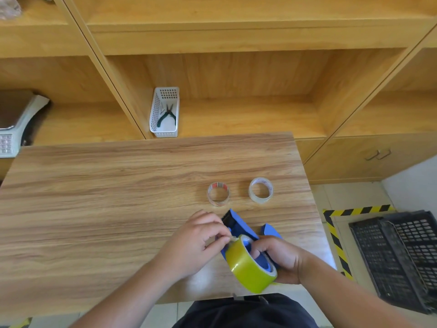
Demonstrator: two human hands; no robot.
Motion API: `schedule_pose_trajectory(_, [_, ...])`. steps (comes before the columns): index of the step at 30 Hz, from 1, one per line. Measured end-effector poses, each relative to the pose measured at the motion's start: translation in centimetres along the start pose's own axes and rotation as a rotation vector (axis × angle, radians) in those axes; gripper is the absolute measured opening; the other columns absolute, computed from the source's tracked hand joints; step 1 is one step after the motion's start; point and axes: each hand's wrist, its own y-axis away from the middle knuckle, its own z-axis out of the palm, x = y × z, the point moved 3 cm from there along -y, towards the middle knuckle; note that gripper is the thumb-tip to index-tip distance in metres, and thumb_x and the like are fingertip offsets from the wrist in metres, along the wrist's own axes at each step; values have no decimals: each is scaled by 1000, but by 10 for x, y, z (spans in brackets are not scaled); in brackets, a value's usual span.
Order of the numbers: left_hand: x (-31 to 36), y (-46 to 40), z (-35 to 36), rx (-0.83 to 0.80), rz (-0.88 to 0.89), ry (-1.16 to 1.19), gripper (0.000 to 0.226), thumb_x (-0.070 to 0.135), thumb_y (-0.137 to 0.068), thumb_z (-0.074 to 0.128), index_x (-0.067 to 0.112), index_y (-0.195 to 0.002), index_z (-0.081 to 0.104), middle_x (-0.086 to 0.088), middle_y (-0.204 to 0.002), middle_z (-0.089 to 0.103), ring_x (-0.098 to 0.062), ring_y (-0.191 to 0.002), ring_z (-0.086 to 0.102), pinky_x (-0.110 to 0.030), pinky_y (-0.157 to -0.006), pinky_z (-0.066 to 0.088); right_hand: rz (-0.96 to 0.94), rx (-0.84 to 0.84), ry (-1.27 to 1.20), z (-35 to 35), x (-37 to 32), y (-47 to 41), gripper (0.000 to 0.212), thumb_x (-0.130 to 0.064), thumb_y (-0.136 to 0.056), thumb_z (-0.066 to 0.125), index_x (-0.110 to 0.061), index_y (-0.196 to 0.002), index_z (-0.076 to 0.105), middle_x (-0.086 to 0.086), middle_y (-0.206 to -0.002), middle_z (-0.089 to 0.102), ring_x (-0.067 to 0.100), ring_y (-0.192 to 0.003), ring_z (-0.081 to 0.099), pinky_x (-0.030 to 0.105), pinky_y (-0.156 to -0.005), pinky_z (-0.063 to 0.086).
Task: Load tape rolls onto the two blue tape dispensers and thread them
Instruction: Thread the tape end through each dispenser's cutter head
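Two hands are being used near the right end of the counter's (94, 185) near edge. A blue tape dispenser (238, 227) is being held on its side by the right hand (281, 259), whose fingers are wrapped around its body behind the hub, probably so that it is kept from turning while the tape is being drawn. A yellow-green tape roll (250, 268) is already being carried on the hub, with its broad face tilted up toward the camera. The roll's free end is being pinched between thumb and forefinger of the left hand (201, 240), fingers pressed together on it just above the roll, apparently so that it can be led toward the black cutter end, which is pointing away toward the far edge. Threading is judged not yet finished. A second blue dispenser (270, 229) is lying just behind the right hand, mostly hidden. Two clear tape rolls, one with a red-marked core (218, 194) and one plain (260, 191), are lying flat side by side, a little farther in from the near edge, within easy reach for later loading.
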Motion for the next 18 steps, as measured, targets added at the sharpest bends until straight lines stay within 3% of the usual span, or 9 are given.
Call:
schedule_pose_trajectory(3, [1,-12,-3,-93,59,-30,17,35,-99,60,30,-95,76,19,-96,63,0,-98,49,-15,-90,38,68,-3,47,0,1,3,27,-8,-73,56,-4,-92,75,15,-83,69,27,-75,67,33,-70,54])
schedule_pose_trajectory(9, [0,-34,5,-216,129,-69,19,35,-100,60,27,-97,76,14,-98,66,-6,-94,47,-17,-87,37,167,17,103,-4,4,4,27,-12,-67,61,-5,-89,75,13,-83,67,27,-77,64,33,-74,51])
schedule_pose_trajectory(12, [-2,-42,9,-219,112,-18,17,34,-99,62,27,-97,78,14,-98,69,-7,-94,49,-23,-88,43,170,-10,104,-7,5,8,31,-12,-64,62,-3,-92,74,14,-87,66,27,-80,64,34,-77,51])
schedule_pose_trajectory(18, [-2,-50,12,-107,56,70,10,24,-95,70,21,-94,80,11,-96,72,-4,-92,59,-15,-92,39,77,-22,-5,-6,8,10,32,-6,-68,55,1,-94,72,16,-84,67,28,-75,66,35,-71,55])
